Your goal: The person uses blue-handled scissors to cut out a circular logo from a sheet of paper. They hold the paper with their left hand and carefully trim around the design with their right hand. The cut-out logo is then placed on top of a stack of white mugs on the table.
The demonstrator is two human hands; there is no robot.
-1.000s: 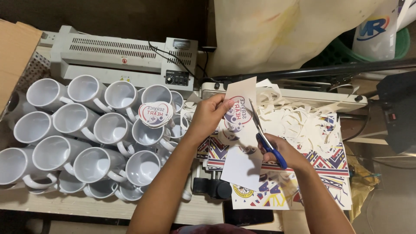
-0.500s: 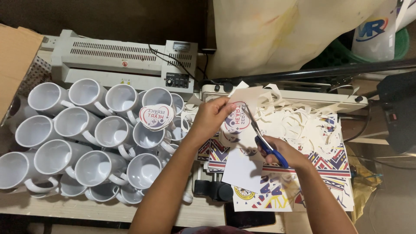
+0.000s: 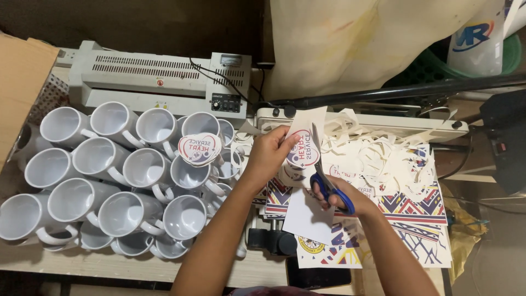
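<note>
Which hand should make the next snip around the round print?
Right hand: it holds the blue scissors, blades against the paper. The left hand is pinching that sheet.

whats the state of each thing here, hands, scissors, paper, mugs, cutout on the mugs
left hand: holds the printed sheet up by its edge
right hand: grips the blue-handled scissors
scissors: blades cutting into the sheet
printed sheet: held up, partly cut
white mugs: empty, lying on their sides, stacked
heart-shaped cutout: cut out, resting on the mugs
paper scraps: loose pile
</note>
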